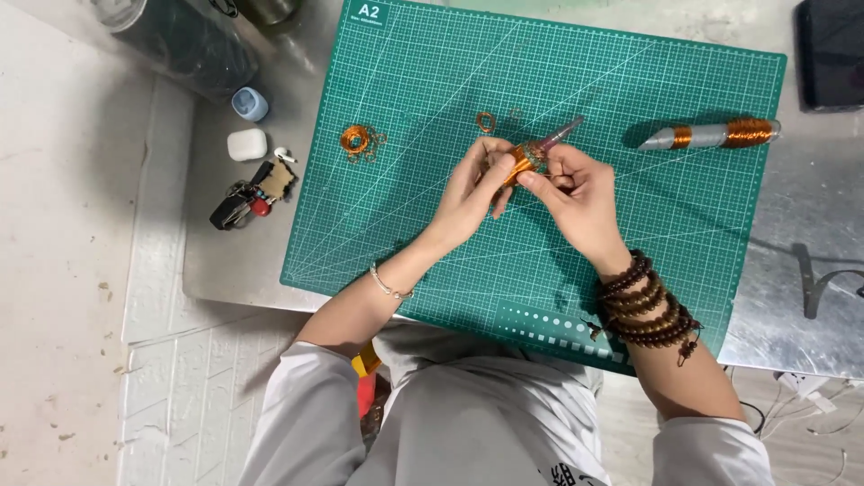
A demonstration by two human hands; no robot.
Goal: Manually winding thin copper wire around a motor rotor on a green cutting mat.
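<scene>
Hands pinch a mandrel mid-frame: left hand on its copper coil, right hand behind; light, springy wire, best gripped at the stiff shaft.

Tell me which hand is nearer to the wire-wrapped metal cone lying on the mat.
Right. The right hand sits left of the cone, apart from it; the left hand is farther left, beyond the small wire-wound piece both hold.
</scene>
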